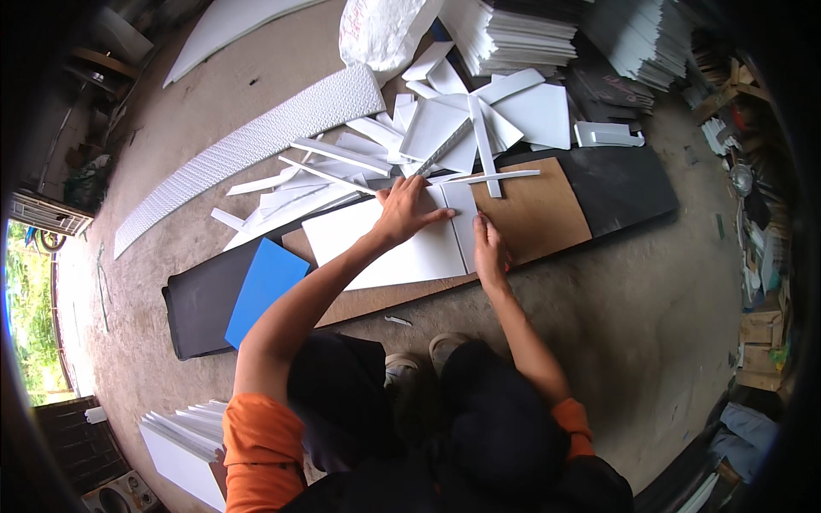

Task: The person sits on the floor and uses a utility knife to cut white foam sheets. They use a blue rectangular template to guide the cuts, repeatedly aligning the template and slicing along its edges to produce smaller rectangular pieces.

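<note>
A white foam board [389, 244] lies on a brown board in front of me, with a narrow strip [459, 218] along its right side, marked off by a thin dark line. My left hand [406, 212] rests over the white board with its thumb stretched out toward that line. By its fingers is the lower end of a grey metal ruler [446, 146]. My right hand [490, 250] is closed at the strip's right edge. A bit of a red thing [510, 258] shows beside its palm; the rest is hidden by the hand, so its kind is unclear.
The brown board [547, 205] lies on a long black base [629, 190], with a blue sheet [267, 291] at left. White offcuts [321, 171] are heaped beyond. Stacks of white sheets [509, 38] stand farther back, near a white sack [385, 34]. More sheets [184, 462] stand lower left.
</note>
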### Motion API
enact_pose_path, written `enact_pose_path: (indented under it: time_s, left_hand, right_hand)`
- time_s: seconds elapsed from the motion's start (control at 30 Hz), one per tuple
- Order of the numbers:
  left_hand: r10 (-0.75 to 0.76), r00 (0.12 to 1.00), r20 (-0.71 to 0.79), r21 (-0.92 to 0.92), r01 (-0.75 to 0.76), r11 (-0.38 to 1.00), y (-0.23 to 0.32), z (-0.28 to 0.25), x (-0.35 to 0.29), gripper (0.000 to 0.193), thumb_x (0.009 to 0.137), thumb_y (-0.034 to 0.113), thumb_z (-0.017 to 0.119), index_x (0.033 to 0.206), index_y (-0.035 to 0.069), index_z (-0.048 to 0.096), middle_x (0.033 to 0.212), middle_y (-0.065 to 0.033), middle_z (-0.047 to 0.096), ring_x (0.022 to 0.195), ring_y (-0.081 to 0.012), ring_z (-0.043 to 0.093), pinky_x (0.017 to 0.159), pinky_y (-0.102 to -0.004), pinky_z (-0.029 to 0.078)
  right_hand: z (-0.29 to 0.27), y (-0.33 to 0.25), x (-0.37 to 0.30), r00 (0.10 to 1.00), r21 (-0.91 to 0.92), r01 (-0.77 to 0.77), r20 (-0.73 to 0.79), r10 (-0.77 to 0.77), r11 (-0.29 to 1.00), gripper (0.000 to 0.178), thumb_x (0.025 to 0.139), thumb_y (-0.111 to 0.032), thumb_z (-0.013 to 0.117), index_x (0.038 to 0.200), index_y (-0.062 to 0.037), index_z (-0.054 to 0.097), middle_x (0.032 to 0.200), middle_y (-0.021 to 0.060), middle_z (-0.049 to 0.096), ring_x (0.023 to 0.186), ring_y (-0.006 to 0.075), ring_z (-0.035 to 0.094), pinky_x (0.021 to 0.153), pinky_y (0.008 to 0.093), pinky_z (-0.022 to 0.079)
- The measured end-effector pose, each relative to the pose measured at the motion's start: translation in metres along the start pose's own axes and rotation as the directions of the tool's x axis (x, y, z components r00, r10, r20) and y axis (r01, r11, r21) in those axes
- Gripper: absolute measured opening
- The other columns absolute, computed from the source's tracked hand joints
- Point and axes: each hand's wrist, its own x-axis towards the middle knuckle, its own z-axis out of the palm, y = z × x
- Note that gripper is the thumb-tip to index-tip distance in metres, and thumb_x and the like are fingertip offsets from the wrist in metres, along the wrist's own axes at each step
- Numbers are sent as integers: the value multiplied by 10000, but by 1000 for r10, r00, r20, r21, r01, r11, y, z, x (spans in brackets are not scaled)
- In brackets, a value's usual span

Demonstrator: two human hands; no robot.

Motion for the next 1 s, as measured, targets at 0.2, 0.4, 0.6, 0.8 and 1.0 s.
enact_pose_path:
  time_s: [0.2, 0.4, 0.6, 0.8, 1.0]
  left_hand:
    - [256, 967, -15, 57, -255, 965, 74, -60, -20, 645, 626, 531, 678, 969, 27, 466, 938, -83, 488, 929, -229, 413, 774, -400, 246]
    - [375, 926, -37, 322, -344, 882, 91, -82, -40, 480, 718, 379, 647, 1019, 72, 435, 932, -90, 512, 946, -238, 438, 770, -442, 280]
    - [357, 933, -38, 557, -277, 783, 60, -43, -40, 336, 788, 224, 573, 1043, 62, 425, 940, -109, 483, 941, -256, 448, 759, -438, 342]
    - [284, 959, -15, 673, -200, 712, 27, -10, -33, 284, 787, 142, 534, 1033, 44, 431, 905, -117, 483, 915, -244, 451, 726, -398, 359]
    - [179, 975, 130, 647, -221, 730, 19, 8, -18, 258, 826, 186, 509, 1037, 46, 460, 944, -95, 507, 939, -237, 455, 770, -384, 362]
  right_hand:
    - [-32, -14, -19, 993, 498, -102, 110, 54, 861, 509, 888, -389, 425, 1190, 20, 460, 1164, 148, 509, 1116, 207, 425, 955, 282, 277]
    - [-32, -23, -17, 976, 386, 21, 191, -102, 922, 443, 893, -327, 431, 1175, 12, 472, 1147, 155, 520, 1116, 216, 444, 948, 291, 307]
    - [-39, 37, 8, 970, 5, 149, 195, -147, 989, 226, 801, -157, 579, 969, -13, 538, 952, 132, 582, 967, 253, 526, 846, 367, 389]
    - [-48, 85, 5, 986, -679, 151, 51, -159, 719, 345, 729, -156, 639, 1025, -47, 500, 987, 179, 515, 959, 324, 467, 825, 429, 381]
    - [-32, 102, 13, 979, -732, 190, 92, -180, 654, 446, 717, -163, 651, 1080, -13, 440, 1067, 226, 461, 1001, 358, 448, 841, 460, 373]
